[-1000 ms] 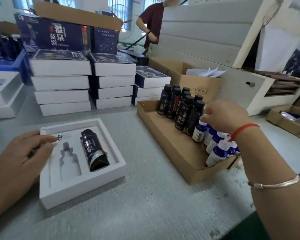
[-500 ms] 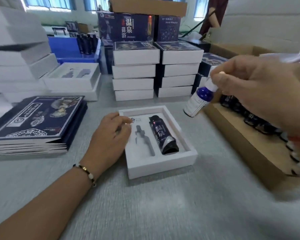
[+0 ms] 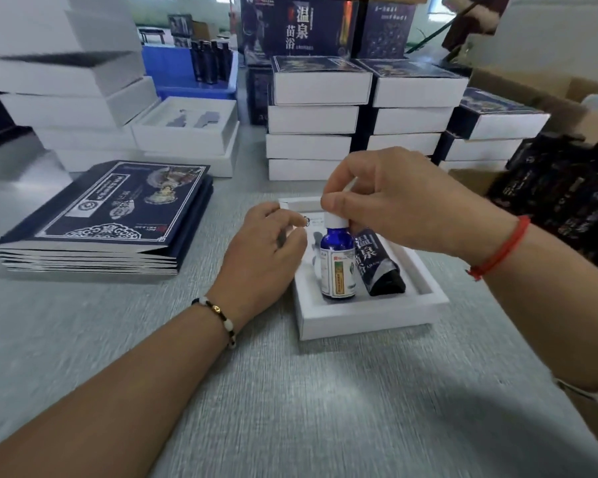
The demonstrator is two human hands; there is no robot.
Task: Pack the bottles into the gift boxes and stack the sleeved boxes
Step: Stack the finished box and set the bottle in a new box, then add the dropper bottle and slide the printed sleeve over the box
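Blue dropper bottle [image 3: 337,262] hangs near-upright directly below right hand [image 3: 399,205], pinched by its white cap, base over the vacant slot of the gift box [image 3: 370,319]. Slot lies flat, so the bottle likely needs tipping. Left hand [image 3: 261,257], fingers loosely curled, rests on the box's left edge.

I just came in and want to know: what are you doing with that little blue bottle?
A person is packing a gift set. The right hand pinches the white cap of a blue bottle and lowers it into the empty slot of the white gift box, beside a dark bottle already lying there. The left hand rests on the box's left edge, steadying it. Flat blue sleeves wait at the left, and finished boxes are stacked behind.
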